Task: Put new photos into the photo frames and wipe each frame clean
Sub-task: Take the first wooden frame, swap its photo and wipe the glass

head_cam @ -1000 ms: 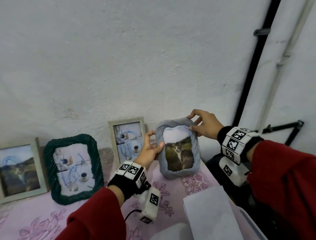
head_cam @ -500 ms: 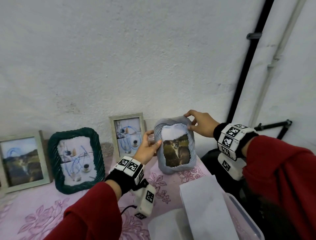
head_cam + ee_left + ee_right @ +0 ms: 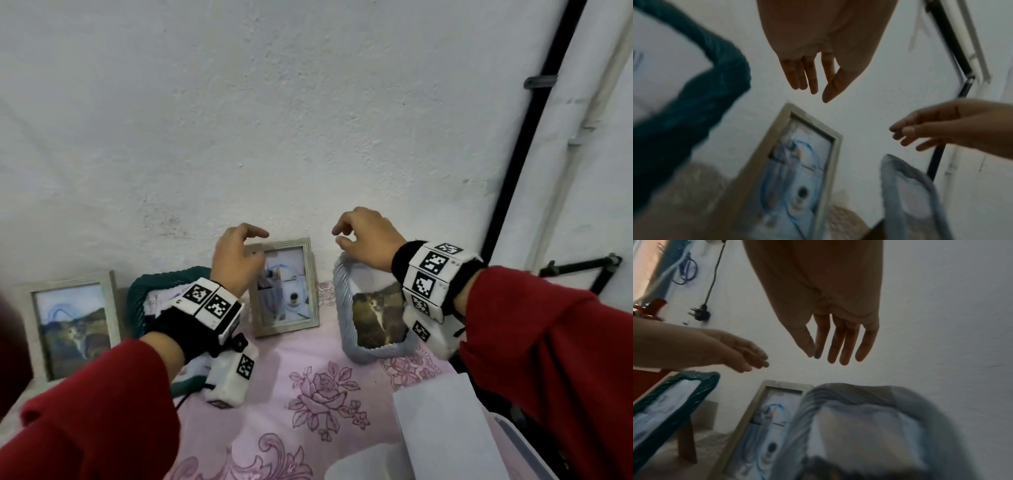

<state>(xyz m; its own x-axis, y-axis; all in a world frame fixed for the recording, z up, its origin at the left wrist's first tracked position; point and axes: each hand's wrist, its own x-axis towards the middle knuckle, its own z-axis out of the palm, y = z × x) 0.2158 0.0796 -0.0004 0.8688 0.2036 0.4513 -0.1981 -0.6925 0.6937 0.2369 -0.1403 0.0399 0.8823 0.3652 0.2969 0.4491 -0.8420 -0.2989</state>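
So from up top I've got the bench [image 3: 308, 342] with its pink flowery cloth pushed against the white wall, and four frames lined up along the back, all standing upright, long side vertical, leaning back at the wall. Far left is a pale wooden frame [image 3: 73, 322] with a dog photo, then the dark green ribbed frame [image 3: 137, 301], half hidden behind my left wrist rig.

The one that matters next, I reckon, is the middle wooden frame [image 3: 284, 286] with the blue-ish photo. My left hand [image 3: 236, 260] hovers just in front of its upper left corner, fingers loosely spread with the thumb out, holding nothing. In the left wrist view, that frame [image 3: 797, 178] sits below the fingertips [image 3: 812, 81] with a clear gap, so no contact.

The grey ribbed frame [image 3: 346, 308] with the cat photo stands on its own at the right. My right hand [image 3: 368, 240] floats just above its top edge, fingers relaxed and a bit curled, empty. From the right wrist camera the grey frame [image 3: 869, 426] is straight below the fingers [image 3: 844, 344], not touching.

My guess: the left hand is nearer the wooden frame, so it takes that top corner, reaching down and slightly forward. There's a clear plastic bin [image 3: 513, 445] at bottom right too.
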